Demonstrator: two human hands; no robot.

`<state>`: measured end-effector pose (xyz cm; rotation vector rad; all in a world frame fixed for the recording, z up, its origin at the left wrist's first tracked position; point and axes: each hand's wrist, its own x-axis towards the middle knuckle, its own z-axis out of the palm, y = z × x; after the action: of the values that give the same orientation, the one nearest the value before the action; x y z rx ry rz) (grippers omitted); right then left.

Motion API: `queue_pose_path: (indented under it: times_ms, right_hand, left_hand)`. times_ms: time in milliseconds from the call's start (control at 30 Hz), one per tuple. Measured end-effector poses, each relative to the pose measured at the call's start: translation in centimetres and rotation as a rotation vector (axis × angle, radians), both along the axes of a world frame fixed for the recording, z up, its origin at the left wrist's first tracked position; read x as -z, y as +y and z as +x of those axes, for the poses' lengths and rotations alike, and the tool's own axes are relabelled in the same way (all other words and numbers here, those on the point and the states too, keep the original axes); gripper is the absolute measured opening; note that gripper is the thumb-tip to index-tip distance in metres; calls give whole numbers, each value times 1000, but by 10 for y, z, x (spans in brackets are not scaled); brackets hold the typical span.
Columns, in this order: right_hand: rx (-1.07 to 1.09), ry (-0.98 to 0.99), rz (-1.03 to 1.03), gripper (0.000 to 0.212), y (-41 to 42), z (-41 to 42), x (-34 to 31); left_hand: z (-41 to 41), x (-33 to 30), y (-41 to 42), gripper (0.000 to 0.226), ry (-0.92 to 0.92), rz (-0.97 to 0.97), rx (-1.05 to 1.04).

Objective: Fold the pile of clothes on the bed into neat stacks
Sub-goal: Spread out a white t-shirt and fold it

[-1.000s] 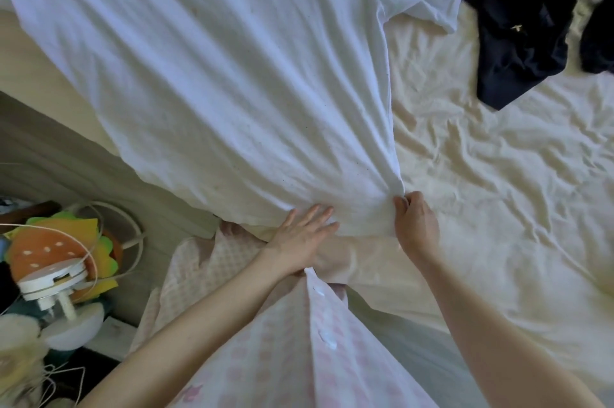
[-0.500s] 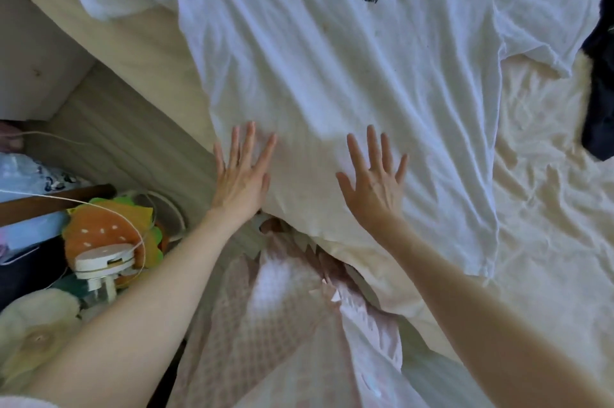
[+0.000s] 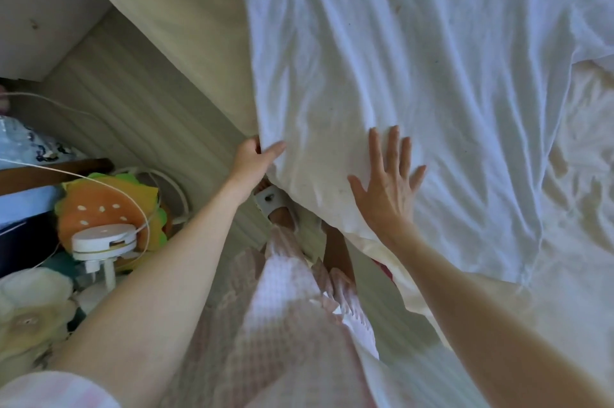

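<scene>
since half a second ago the left hand (image 3: 255, 158) has been shifted from lying flat on the shirt (image 3: 415, 82) to its left hem corner, where the edge is now pinched between thumb and curled fingers. the right hand (image 3: 388, 188) is kept flat, fingers spread, pressed on the lower front and holding nothing. the shirt is spread face up on the bed (image 3: 581, 175), its left side hanging over the edge. smoothing is judged done; a lengthwise fold from the left side is probably being started.
</scene>
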<state>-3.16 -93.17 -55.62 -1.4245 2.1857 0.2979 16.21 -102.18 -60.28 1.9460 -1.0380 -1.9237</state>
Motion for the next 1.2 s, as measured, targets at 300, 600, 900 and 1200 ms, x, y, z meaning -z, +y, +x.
queue_pose_path:
  times_ms: [300, 600, 900, 1200]
  right_hand:
    - [-49, -14, 106, 77, 25, 14, -6]
    - [-88, 29, 178, 71, 24, 16, -1]
    - [-77, 17, 173, 69, 24, 15, -6]
    - [-35, -9, 172, 67, 22, 21, -13]
  left_hand:
    - [34, -19, 40, 9, 69, 69, 34]
    - [54, -35, 64, 26, 324, 334, -120]
    - [75, -42, 75, 13, 347, 411, -413]
    - [87, -49, 80, 30, 11, 218, -100]
